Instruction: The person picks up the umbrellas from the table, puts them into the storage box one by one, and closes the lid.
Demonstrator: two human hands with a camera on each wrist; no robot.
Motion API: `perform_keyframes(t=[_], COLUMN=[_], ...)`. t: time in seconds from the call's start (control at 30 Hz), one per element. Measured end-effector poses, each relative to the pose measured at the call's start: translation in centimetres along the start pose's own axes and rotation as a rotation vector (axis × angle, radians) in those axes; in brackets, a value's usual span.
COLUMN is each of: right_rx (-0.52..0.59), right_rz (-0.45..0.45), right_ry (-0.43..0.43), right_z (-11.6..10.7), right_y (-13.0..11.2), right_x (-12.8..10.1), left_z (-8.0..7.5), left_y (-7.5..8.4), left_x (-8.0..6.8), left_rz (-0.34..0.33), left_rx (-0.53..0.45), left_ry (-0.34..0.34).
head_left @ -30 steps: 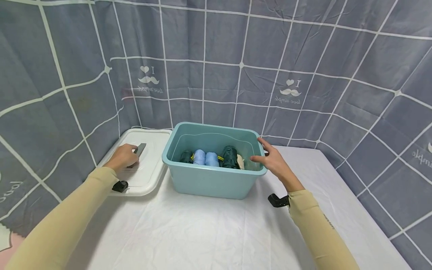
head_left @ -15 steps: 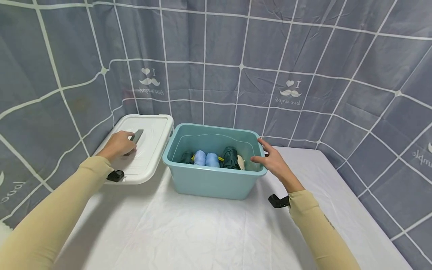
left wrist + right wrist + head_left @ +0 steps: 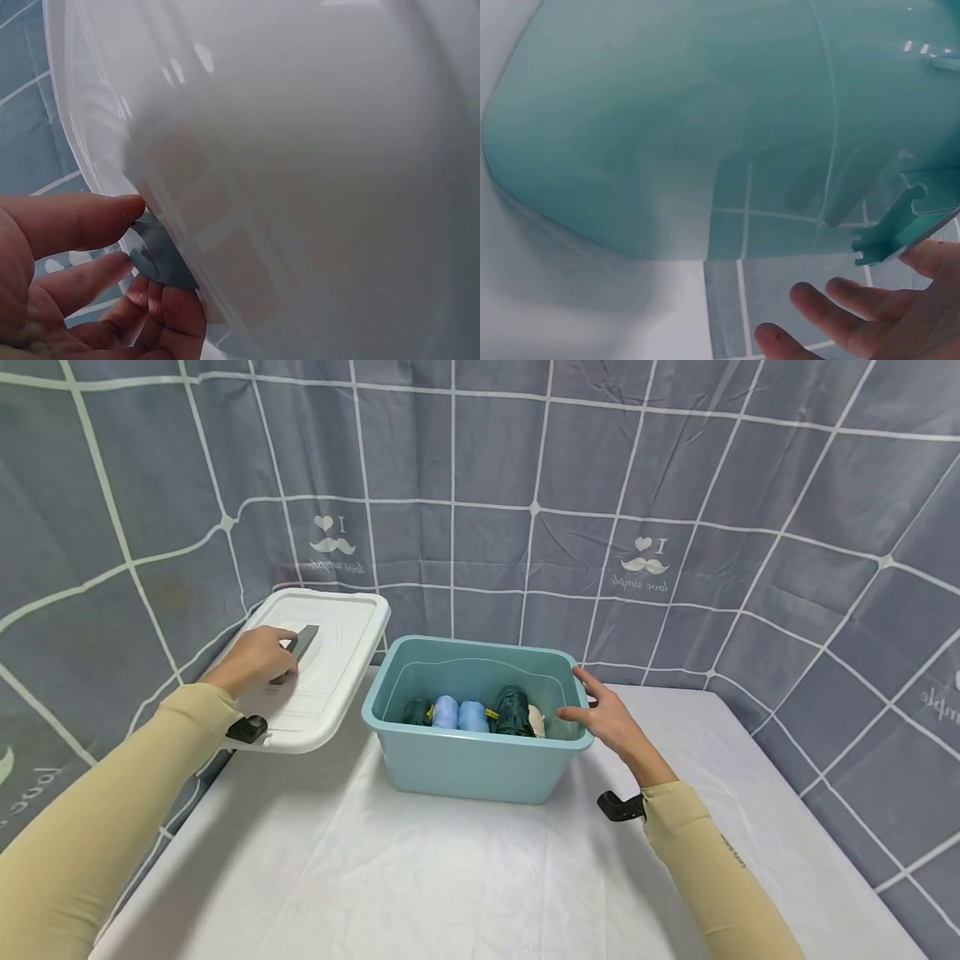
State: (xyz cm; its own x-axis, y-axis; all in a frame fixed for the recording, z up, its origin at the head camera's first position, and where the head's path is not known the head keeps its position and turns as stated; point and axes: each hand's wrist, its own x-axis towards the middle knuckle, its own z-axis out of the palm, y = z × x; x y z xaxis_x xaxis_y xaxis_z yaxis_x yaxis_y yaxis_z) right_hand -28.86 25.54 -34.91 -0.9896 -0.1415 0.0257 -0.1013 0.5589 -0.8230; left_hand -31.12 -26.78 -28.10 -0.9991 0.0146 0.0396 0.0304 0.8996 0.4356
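Item 1, bin (image 3: 480, 768): teal plastic, open top, on white-covered table (image 3: 420, 877), centre of head view. Contents at bottom: two light-blue rolls (image 3: 459, 714), dark green bundles either side, e.g. (image 3: 513, 710), cream piece (image 3: 536, 720) at 3 o'clock end. Packed, uncovered.

Item 2, lid (image 3: 322, 677): white, w/ grey handle (image 3: 295, 652). Off the table, held in air at 9–10 o'clock of bin, tilted, its near-right edge just beside bin's left rim. Not over the opening.

Progress (judgement): contents in; lid in hand but not seated. Left: bring lid across, lower onto rim, press down.

Left hand (image 3: 255, 658): arm extended to 10 o'clock, fingers curled round the lid handle, thumb on near side; wrist view confirms fingers (image 3: 97, 221) wrapped at grey handle piece (image 3: 161, 259) under the lid. Carries lid alone.

Right hand (image 3: 603, 717): at bin's 3 o'clock end, fingers spread & nearly straight, index on far corner of rim, thumb toward near rim. Rests against/steadies bin; grips nothing. Wrist view: fingers (image 3: 840, 315) loose beside bin wall (image 3: 675, 127).

Surround: grey grid-pattern cloth (image 3: 675, 485) backdrop on three sides.
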Motion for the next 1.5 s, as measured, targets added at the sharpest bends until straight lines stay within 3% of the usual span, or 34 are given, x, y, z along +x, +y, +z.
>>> perform_keyframes(t=[0.37, 1.03, 1.5], right_rx=[0.006, 0.002, 0.023], right_rz=[0.009, 0.003, -0.005], right_ry=[-0.001, 0.003, 0.001], right_z=[0.0, 0.0, 0.1], right_y=[0.2, 0.1, 0.5], right_x=[0.2, 0.1, 0.4], left_z=[-1.7, -3.1, -1.9], left_y=[2.4, 7.4, 10.6], left_x=[0.0, 0.9, 2.2], left_rz=[0.042, 0.139, 0.25], left_rx=[0.045, 0.079, 0.094], left_ry=[-0.007, 0.008, -0.074])
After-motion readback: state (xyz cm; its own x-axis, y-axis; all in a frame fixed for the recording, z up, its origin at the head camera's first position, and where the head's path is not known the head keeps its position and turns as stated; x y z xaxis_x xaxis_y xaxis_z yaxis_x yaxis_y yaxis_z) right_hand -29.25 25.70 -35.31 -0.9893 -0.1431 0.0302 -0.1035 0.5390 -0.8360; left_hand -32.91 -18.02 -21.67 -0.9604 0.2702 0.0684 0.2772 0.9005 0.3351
